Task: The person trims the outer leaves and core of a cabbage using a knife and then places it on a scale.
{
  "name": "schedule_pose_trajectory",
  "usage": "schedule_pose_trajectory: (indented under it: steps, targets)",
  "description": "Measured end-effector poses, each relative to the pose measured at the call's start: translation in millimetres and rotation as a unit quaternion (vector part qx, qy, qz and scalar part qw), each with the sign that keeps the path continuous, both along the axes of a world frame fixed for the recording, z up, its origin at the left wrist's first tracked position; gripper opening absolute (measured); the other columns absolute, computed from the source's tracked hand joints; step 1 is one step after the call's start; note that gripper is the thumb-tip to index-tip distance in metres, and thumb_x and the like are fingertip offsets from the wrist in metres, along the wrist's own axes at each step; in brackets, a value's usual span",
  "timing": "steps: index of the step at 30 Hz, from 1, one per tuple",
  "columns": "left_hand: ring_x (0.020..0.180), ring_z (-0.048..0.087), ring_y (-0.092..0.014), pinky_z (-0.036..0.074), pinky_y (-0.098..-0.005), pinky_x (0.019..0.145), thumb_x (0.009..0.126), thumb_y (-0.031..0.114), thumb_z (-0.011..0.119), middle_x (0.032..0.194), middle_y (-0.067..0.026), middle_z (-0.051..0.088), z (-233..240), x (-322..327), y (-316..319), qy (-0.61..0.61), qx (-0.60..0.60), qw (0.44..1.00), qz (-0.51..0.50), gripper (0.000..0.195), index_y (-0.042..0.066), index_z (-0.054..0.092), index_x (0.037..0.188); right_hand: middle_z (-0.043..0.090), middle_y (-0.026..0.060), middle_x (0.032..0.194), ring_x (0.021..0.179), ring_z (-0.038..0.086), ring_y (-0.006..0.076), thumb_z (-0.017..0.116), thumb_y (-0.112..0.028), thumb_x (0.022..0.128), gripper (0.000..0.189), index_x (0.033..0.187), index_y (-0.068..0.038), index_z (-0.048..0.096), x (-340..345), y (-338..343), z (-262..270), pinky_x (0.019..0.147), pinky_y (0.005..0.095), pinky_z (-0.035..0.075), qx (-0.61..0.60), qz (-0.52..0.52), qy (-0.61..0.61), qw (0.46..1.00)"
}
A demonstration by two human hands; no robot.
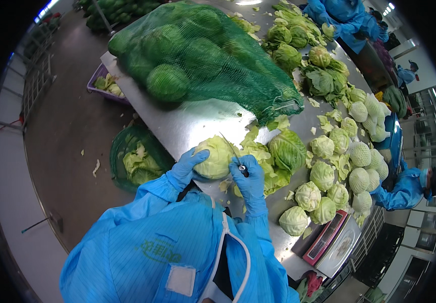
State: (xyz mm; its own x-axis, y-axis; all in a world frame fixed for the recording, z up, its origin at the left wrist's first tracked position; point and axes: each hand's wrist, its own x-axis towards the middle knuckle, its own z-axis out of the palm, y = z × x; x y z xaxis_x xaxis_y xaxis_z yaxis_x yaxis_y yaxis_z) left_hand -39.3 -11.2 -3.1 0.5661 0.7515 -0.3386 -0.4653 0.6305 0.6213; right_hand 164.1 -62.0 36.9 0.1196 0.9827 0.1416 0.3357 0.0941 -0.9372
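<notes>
A pale green cabbage rests at the near edge of the metal table, steadied from its left side by my left hand in a blue glove. In my right hand, also gloved, is a knife; its dark handle sits in the fist and the thin curved blade points up beside the cabbage's right side. Whether the blade touches the cabbage I cannot tell. Just right of the knife lie loose cabbage leaves and a greener cabbage.
A green mesh sack of cabbages lies across the table. Trimmed cabbages, foam-netted ones and a scale are at right. A leaf-filled mesh bag and purple crate stand left. Co-workers are beyond.
</notes>
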Motion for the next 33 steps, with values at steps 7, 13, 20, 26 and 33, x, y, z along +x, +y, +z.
schedule_pose_trajectory:
  steps: [7, 13, 20, 26, 33]
  targets:
    - [0.129, 0.049, -0.036, 0.047, -0.0527, 0.102, 0.084, 0.052, 0.069, 0.144, -0.0191, 0.043, 14.2, -4.1, -11.9, -0.117, -0.119, 0.985, 0.038, 0.088, 0.008, 0.029, 0.150, 0.049, -0.0035, 0.075, 0.066, 0.044, 0.0058, 0.071, -0.012, 0.087, 0.012, 0.089, -0.005, 0.062, 24.2, 2.5, -17.9, 0.060, 0.0231, 0.038, -0.093, -0.185, 0.125, 0.970]
    - [0.133, 0.043, -0.041, 0.047, -0.0633, 0.098, 0.078, 0.061, 0.071, 0.150, -0.0196, 0.037, 2.7, -15.7, -9.1, -0.291, -0.148, 0.943, -0.068, 0.100, 0.011, 0.024, 0.152, 0.053, -0.0027, 0.078, 0.067, 0.044, 0.0066, 0.073, -0.019, 0.087, 0.023, 0.100, -0.003, 0.063, 29.5, -2.4, -24.1, 0.061, 0.0233, 0.040, -0.032, -0.252, 0.072, 0.964]
    - [0.128, 0.043, -0.032, 0.037, -0.0444, 0.111, 0.053, 0.044, 0.094, 0.148, -0.0177, 0.033, -18.9, -18.8, -2.9, 0.362, 0.328, 0.871, 0.057, 0.118, 0.008, 0.033, 0.148, 0.059, 0.0006, 0.083, 0.074, 0.052, 0.0101, 0.074, -0.019, 0.084, 0.029, 0.107, 0.000, 0.068, 1.7, -5.3, -52.9, 0.069, 0.0250, 0.045, -0.151, -0.137, 0.127, 0.971]
    - [0.136, 0.035, -0.028, 0.029, -0.0383, 0.115, 0.057, 0.025, 0.094, 0.147, -0.0156, 0.035, -7.3, -15.6, 2.8, 0.490, 0.476, 0.730, -0.011, 0.118, 0.010, 0.027, 0.152, 0.060, 0.0028, 0.089, 0.077, 0.053, 0.0120, 0.072, -0.013, 0.086, 0.026, 0.110, -0.005, 0.068, -24.8, 9.4, -38.5, 0.072, 0.0255, 0.045, -0.069, -0.037, 0.063, 0.995]
    - [0.134, 0.038, -0.030, 0.032, -0.0393, 0.113, 0.062, 0.033, 0.093, 0.145, -0.0199, 0.036, -26.0, -4.7, 0.3, 0.243, 0.196, 0.949, 0.042, 0.121, 0.001, 0.021, 0.152, 0.059, 0.0026, 0.090, 0.079, 0.054, 0.0127, 0.072, -0.014, 0.088, 0.027, 0.113, -0.007, 0.067, -14.6, -6.2, -42.0, 0.072, 0.0259, 0.046, -0.064, -0.024, 0.020, 0.997]
